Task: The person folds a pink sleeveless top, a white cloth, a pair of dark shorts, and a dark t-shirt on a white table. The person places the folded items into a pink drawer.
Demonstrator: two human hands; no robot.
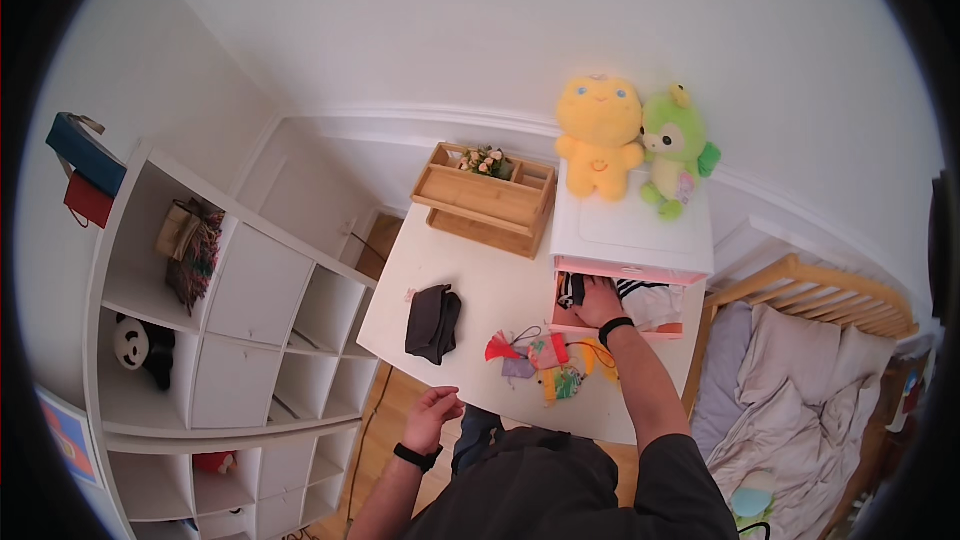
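Note:
My right hand (600, 304) reaches into the open pink-fronted drawer (622, 331) of a white drawer cabinet (637, 229). Its fingers rest on black-and-white striped cloth (571, 291) at the drawer's left side; whether they grip it is hidden. White folded fabric (654, 305) with dark stripes fills the right part of the drawer. Near the front edge of the white table (487, 300), my left hand (433, 418) hangs with loosely curled fingers and nothing in it. Beyond it lies a folded dark cloth item (433, 324). Several colourful small fabric pouches (551, 356) with cords sit in front of the drawer.
A bamboo organizer (484, 199) with artificial flowers (486, 161) stands at the table's back. Yellow (600, 135) and green (673, 150) plush toys sit on the cabinet. A white cube shelf (259, 281) is at left, a wooden bed (795, 360) at right.

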